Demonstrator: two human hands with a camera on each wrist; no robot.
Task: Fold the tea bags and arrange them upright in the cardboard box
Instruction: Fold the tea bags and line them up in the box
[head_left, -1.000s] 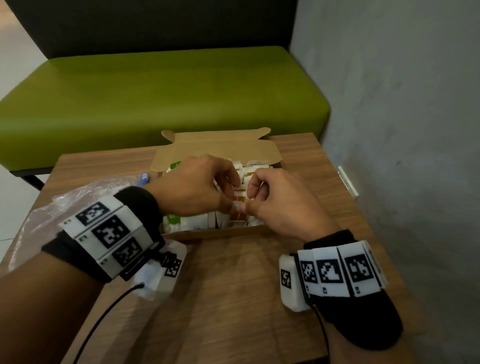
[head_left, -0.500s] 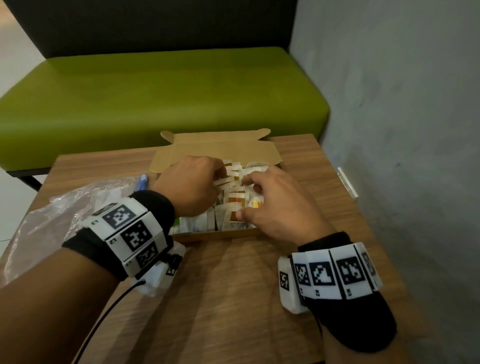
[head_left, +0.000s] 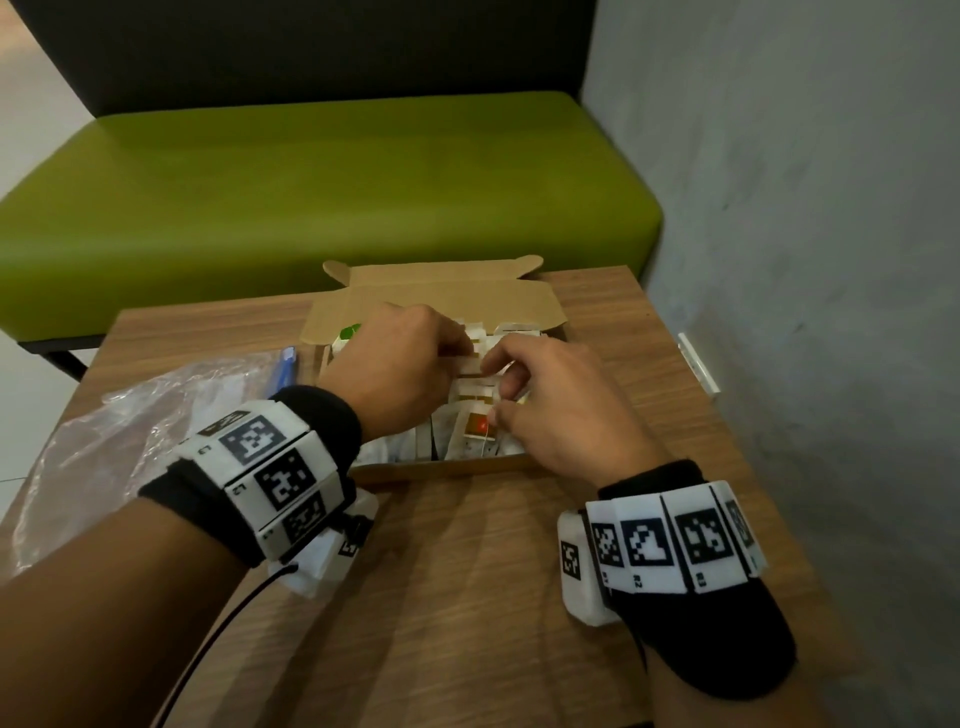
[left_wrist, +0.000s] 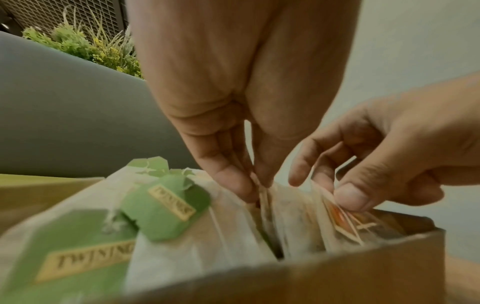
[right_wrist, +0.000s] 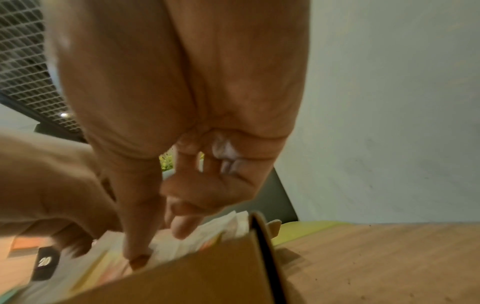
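Observation:
An open cardboard box (head_left: 441, 469) sits on the wooden table, packed with white tea bags (head_left: 470, 434) standing on edge. Some carry orange tags, and green-tagged ones (left_wrist: 166, 207) fill the left side. Both hands reach into the box from the near side. My left hand (head_left: 462, 353) pinches the top edge of one upright tea bag (left_wrist: 262, 197) between thumb and fingers. My right hand (head_left: 493, 389) is just to its right. Its thumb (left_wrist: 350, 197) and fingers grip a few bags with an orange tag (left_wrist: 342, 222) near the box's right front corner (right_wrist: 207, 273).
A crumpled clear plastic bag (head_left: 130, 415) with a blue strip (head_left: 285, 364) lies left of the box. The box lid (head_left: 431, 306) stands open at the back. A green bench (head_left: 311, 182) lies beyond the table (head_left: 467, 597), and a grey wall (head_left: 779, 260) runs along the right.
The hands held a tea bag together just above the box, then lowered into it. Now they work among the standing bags a little farther back.

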